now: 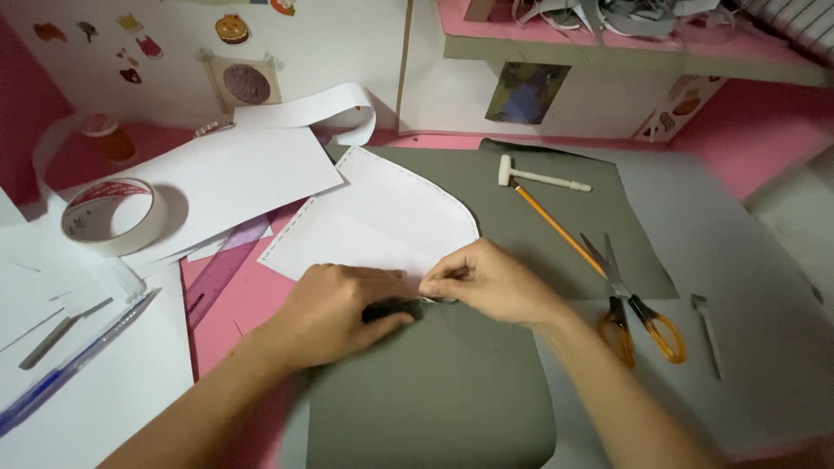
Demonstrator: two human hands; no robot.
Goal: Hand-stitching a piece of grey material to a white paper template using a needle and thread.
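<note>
A white paper pattern piece (373, 221) with a curved edge and a dashed outline lies on a sheet of olive-grey material (452, 391). My left hand (334, 308) rests on the pattern's near edge with a small dark object (391, 308) under its fingers. My right hand (491, 278) pinches the same edge of the pattern right beside the left fingertips. What the dark object is cannot be made out.
Orange-handled scissors (638, 304), a pencil (556, 224) and a small white mallet (539, 177) lie to the right on grey sheets. A tape roll (113, 215), white paper sheets (234, 178), a purple ruler (217, 274) and a blue pen (74, 360) sit to the left.
</note>
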